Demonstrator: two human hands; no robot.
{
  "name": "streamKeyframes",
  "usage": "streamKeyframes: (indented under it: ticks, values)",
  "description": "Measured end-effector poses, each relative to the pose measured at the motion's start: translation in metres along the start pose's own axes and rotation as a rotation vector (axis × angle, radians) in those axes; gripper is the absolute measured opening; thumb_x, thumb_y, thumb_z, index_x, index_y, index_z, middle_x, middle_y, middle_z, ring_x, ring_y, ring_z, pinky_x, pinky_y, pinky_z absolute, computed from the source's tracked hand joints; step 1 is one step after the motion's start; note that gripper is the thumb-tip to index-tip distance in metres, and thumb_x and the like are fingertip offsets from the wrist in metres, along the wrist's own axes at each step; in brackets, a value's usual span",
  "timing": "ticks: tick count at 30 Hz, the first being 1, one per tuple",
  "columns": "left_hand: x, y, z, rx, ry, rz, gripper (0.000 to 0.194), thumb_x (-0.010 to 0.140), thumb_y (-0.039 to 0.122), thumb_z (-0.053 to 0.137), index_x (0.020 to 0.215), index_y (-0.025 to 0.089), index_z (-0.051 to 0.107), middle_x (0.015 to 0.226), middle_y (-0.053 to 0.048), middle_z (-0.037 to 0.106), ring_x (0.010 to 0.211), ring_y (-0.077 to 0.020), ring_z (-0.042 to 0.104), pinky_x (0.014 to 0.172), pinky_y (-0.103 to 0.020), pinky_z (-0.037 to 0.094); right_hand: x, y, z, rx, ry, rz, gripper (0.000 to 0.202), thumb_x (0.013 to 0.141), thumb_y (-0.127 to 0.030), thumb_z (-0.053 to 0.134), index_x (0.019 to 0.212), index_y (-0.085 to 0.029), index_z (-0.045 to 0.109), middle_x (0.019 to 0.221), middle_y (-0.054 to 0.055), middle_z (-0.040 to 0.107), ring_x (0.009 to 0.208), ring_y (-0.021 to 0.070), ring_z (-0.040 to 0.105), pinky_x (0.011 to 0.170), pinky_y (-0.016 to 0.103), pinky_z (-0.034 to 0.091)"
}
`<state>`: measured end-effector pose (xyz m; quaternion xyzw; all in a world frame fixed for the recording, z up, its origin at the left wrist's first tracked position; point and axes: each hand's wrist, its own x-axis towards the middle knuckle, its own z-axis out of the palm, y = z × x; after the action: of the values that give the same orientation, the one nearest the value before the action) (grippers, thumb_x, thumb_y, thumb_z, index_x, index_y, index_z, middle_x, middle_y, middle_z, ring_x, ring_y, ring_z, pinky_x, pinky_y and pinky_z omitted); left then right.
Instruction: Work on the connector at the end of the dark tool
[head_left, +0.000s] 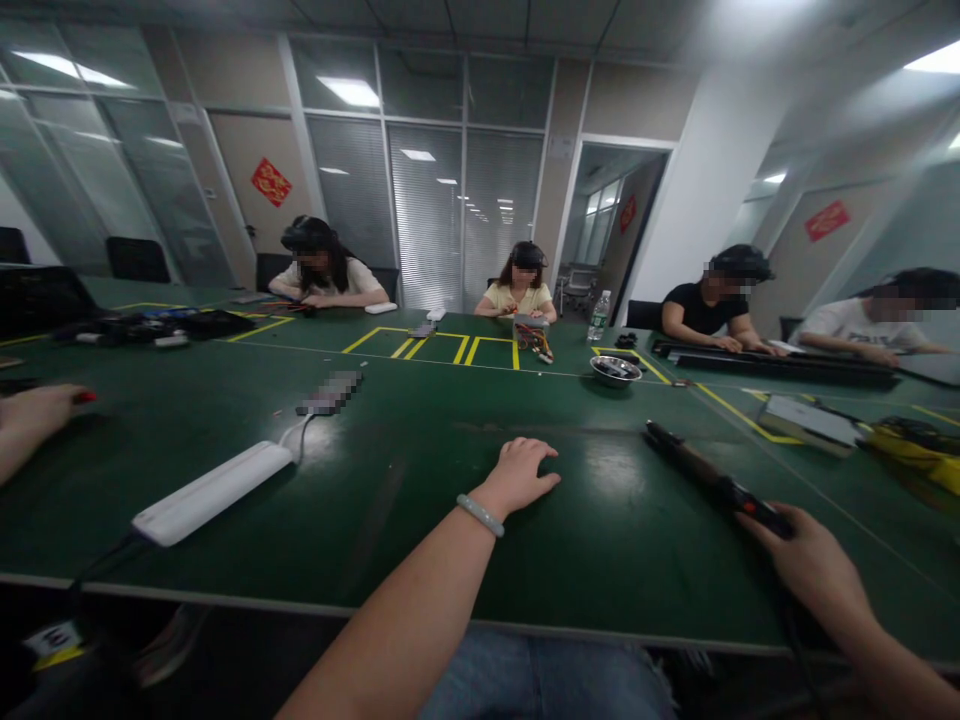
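My left hand [519, 474], with a pale bangle [480, 515] round its wrist, rests on the green table [420, 540]. Its fingers are apart and slightly curled, and nothing is in it. To the right, my right hand [814, 560] grips the handle of a long black corded wand [697, 468] that looks like a hair curling iron. A red button shows on the handle near my fingers. The wand's dark tip points away from me and to the left. Part of the handle is hidden by my hand.
A white power strip [217, 490] lies on the left, its cable near a phone [330, 393] blurred by pixels. Another person's hand [45, 415] reaches in at far left. Beyond are a metal bowl [615, 372], a water bottle [598, 318], a white box [811, 424] and several seated people.
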<state>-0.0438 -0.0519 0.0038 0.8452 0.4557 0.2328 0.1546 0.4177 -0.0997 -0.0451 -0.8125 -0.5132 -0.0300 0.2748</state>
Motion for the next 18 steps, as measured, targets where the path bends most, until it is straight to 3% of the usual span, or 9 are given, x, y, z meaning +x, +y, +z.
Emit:
streamKeyframes:
  ticks: [3,9,14,18]
  values:
    - [-0.001,0.003,-0.004,0.0,0.112,-0.018,0.041,0.091,0.046,0.048,0.129,0.029,0.048,0.136,-0.002,0.048,0.13,-0.0241,0.036,0.109,-0.045,0.027,-0.029,-0.054,0.009,0.102,-0.171,-0.175,0.056,0.076,-0.064,0.056,0.113,-0.023,0.059,0.105,0.013,0.065,0.093,0.0331,0.063,0.074,0.042,0.049]
    - [-0.001,0.008,-0.013,0.042,0.326,-0.041,0.033,0.094,0.038,0.046,0.126,0.028,0.05,0.131,-0.002,0.052,0.126,-0.0214,0.04,0.108,-0.042,0.028,-0.067,-0.159,0.033,0.273,-0.326,-0.476,0.044,0.08,-0.045,0.062,0.118,-0.024,0.056,0.115,0.008,0.06,0.102,0.0267,0.058,0.09,0.038,0.044]
    - [-0.002,0.006,-0.014,0.055,0.287,-0.017,0.029,0.094,0.035,0.046,0.121,0.026,0.054,0.129,-0.002,0.054,0.125,-0.0211,0.042,0.108,-0.04,0.027,-0.07,-0.233,0.054,0.326,-0.412,-0.602,0.041,0.079,-0.034,0.068,0.118,-0.027,0.058,0.114,0.005,0.061,0.105,0.0258,0.056,0.093,0.038,0.041]
    - [0.0,-0.001,-0.012,0.077,0.177,-0.013,0.032,0.094,0.04,0.046,0.121,0.024,0.055,0.124,-0.004,0.058,0.119,-0.0227,0.048,0.107,-0.04,0.029,-0.063,-0.27,0.074,0.305,-0.404,-0.637,0.044,0.079,-0.03,0.068,0.122,-0.027,0.057,0.114,0.006,0.06,0.107,0.0264,0.055,0.094,0.039,0.039]
